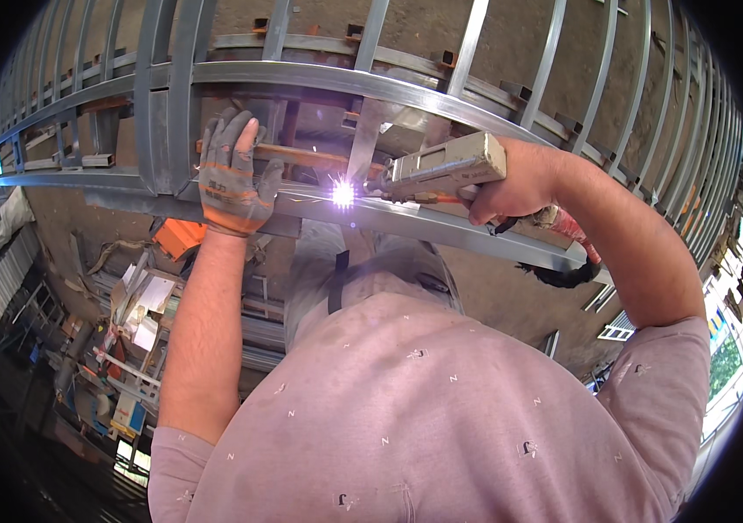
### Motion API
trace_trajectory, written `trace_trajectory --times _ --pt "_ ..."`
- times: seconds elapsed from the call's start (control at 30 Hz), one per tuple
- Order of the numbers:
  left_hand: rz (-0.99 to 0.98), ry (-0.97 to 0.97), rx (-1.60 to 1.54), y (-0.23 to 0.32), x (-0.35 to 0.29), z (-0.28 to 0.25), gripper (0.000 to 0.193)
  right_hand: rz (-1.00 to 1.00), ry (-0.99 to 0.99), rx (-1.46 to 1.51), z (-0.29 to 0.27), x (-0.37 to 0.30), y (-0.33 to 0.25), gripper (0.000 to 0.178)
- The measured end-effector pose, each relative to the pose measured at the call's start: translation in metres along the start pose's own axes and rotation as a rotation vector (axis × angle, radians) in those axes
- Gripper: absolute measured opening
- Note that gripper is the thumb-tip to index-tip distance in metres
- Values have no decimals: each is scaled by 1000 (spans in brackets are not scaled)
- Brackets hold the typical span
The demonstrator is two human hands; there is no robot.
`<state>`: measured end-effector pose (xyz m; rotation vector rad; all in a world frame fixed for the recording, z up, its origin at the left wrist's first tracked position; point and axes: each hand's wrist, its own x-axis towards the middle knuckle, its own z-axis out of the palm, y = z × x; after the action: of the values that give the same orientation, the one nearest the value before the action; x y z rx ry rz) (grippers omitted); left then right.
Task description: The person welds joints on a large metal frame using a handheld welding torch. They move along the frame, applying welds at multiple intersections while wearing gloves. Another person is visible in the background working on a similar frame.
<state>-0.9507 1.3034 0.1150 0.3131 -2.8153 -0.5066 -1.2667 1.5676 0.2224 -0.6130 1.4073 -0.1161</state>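
Observation:
My right hand (514, 181), bare, is wrapped round the grip of a boxy beige handheld welding gun (448, 167). Its nozzle points left at a bright violet-white weld spot (343, 193), where sparks fly off. That spot is on the near steel rail (441, 228), close to the foot of an upright bar (363, 144). Left of the sparks, my left hand (236, 179) wears a grey and orange work glove with one fingertip bare. It lies flat over the steel frame with fingers stretched out, beside a thick double post (167, 122). The glare hides the joint itself.
A long upper rail (328, 77) with many spaced bars runs across the far side. A red-wrapped cable (568, 228) hangs below my right wrist. Under the frame at left sit an orange box (178, 237) and a cluttered heap of papers and tools (140, 305).

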Motion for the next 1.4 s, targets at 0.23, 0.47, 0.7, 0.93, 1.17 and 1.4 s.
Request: trace_trajectory --times 0.23,0.47,0.7,0.93,1.17,1.4 --pt "0 -11 2 0 -1 0 69 56 -6 -10 -3 -6 -5 57" --pt "14 10 -13 -3 -2 2 68 39 -24 -7 -4 -4 4 59" --pt "26 9 -12 -5 -3 2 68 15 13 -16 -2 -9 2 58" --pt "18 11 -33 -3 -1 -1 68 21 -1 -1 0 -7 14 59" --pt "12 12 -24 -3 -1 0 65 -12 8 -21 2 -7 20 61" --pt "-1 -2 -27 -1 -1 -1 62 23 -36 16 -2 -9 20 62"
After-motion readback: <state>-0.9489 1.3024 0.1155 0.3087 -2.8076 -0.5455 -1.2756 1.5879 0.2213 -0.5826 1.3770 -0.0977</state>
